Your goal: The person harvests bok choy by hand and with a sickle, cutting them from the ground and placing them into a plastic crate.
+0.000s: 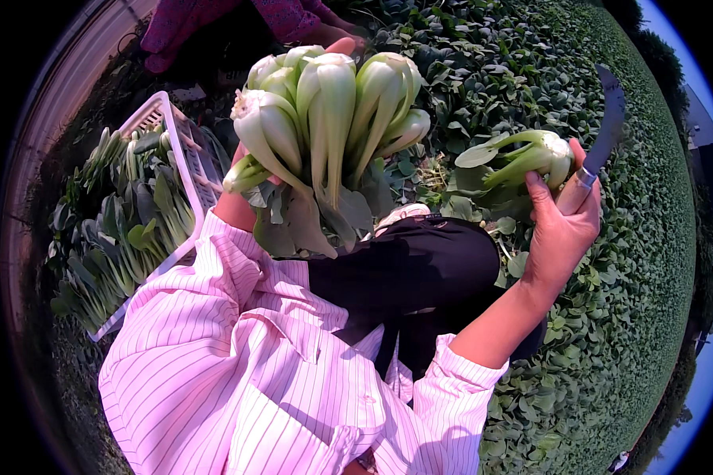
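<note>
My left hand (pixel 242 155) holds up a bunch of several bok choy heads (pixel 327 113), their pale cut bases upward and leaves hanging down. The bunch covers most of that hand; a fingertip shows at its top and part of the palm at its left. On the right, my right hand (pixel 561 208) grips a curved knife (pixel 607 124) by its wooden handle, blade pointing up. Its thumb and forefinger also pinch a single bok choy head (pixel 526 160), whose cut base faces the knife. The two hands are well apart.
At left stands a pale plastic crate (pixel 181 160) with rows of leafy greens. Another person in patterned clothing (pixel 285 18) is at the top, an arm reaching to the plants. Dense growing greens (pixel 600 332) spread along the right. My bent knee (pixel 451 237) lies between my hands.
</note>
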Demonstrator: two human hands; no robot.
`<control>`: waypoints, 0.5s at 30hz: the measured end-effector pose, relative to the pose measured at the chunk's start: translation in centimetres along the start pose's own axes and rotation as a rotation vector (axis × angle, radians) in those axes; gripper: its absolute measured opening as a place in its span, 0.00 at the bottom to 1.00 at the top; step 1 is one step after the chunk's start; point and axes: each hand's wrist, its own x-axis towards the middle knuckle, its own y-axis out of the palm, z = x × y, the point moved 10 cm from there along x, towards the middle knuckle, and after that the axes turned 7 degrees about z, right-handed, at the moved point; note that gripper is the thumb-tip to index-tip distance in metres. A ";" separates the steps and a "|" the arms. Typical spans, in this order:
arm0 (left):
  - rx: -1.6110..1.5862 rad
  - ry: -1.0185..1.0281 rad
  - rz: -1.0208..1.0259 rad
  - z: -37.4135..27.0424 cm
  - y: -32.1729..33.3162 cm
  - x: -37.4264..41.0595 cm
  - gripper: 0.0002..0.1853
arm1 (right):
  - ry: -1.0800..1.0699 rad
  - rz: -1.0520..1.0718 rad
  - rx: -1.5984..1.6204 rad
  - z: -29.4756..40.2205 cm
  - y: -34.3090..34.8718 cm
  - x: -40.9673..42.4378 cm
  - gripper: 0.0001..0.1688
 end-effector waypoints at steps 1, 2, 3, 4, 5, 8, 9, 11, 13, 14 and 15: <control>0.046 0.071 0.044 -0.3 -0.7 0.2 0.58 | 0.006 0.114 0.141 0.4 1.3 -0.2 0.34; 0.071 0.107 0.080 -0.9 -1.0 0.5 0.53 | 0.074 0.228 0.301 0.8 3.1 -0.7 0.36; 0.043 0.128 0.112 -0.9 -0.6 0.8 0.49 | 0.158 0.336 0.455 1.2 4.9 -1.3 0.38; 0.008 0.116 0.130 -0.8 0.5 1.2 0.44 | 0.207 0.415 0.529 1.8 6.7 -1.9 0.40; -0.046 0.107 0.139 0.1 1.2 1.1 0.40 | 0.222 0.413 0.560 2.2 7.9 -2.4 0.40; -0.202 -0.070 0.016 2.6 1.9 1.0 0.47 | 0.225 0.323 0.651 1.8 8.9 -3.1 0.38; -0.232 -0.096 -0.004 3.1 2.0 0.9 0.49 | 0.221 0.295 0.693 1.4 8.9 -3.2 0.38; -0.192 -0.150 -0.002 3.1 2.1 0.0 0.50 | 0.201 0.221 0.828 1.3 9.9 -3.7 0.39; -0.125 -0.196 0.031 3.7 2.8 -0.9 0.51 | 0.175 0.158 0.943 2.1 10.1 -4.4 0.39; -0.084 -0.213 0.049 4.1 2.8 -1.5 0.52 | 0.190 0.151 0.968 2.5 10.5 -5.2 0.38; -0.068 -0.219 0.084 5.1 2.9 -1.3 0.52 | 0.183 0.152 0.969 2.2 9.8 -5.3 0.33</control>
